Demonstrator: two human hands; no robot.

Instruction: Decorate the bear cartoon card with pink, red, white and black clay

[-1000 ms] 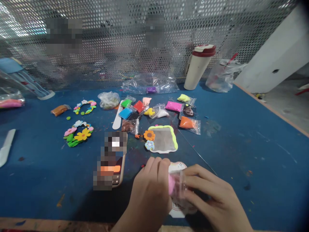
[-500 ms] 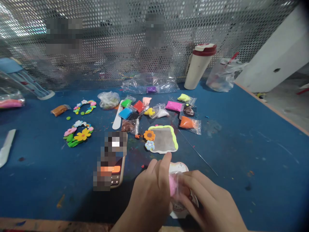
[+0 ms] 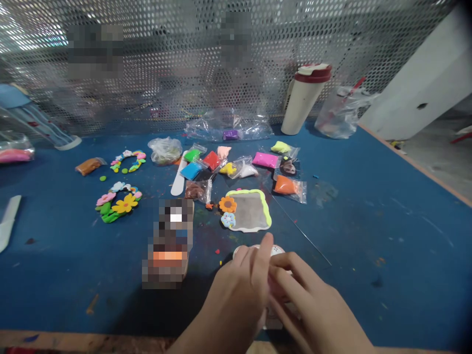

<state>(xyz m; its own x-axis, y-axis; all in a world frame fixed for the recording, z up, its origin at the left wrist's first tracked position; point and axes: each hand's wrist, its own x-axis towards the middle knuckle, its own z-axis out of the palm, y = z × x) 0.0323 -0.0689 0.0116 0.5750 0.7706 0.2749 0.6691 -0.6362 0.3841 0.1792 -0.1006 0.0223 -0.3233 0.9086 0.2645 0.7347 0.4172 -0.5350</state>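
My left hand [image 3: 236, 295] and my right hand [image 3: 309, 302] meet low in the view, with their fingers around a small clear bag of pink clay [image 3: 275, 287]. The fingers hide most of the bag. Beneath the hands lies a white scalloped card [image 3: 258, 250], mostly covered. Just above them sits a clay-trimmed frame [image 3: 249, 211] with a lime-green border, with a clay sunflower [image 3: 227, 204] and a clay doughnut [image 3: 228, 220] at its left. A phone [image 3: 171, 243], pixelated, lies to the left of my left hand.
Several clay packets [image 3: 265, 160] are spread across the blue worktable [image 3: 368, 246]. Clay flower wreaths [image 3: 116, 204] lie at left, beside a white spatula [image 3: 179, 179]. A thin wire [image 3: 302, 236] lies right of the frame. A cream tumbler [image 3: 304, 98] stands against perforated metal mesh [image 3: 165, 49].
My left index finger has lifted and straightened. The fingers now cover more of the pink bag, and more of the white card's top edge shows to the left.
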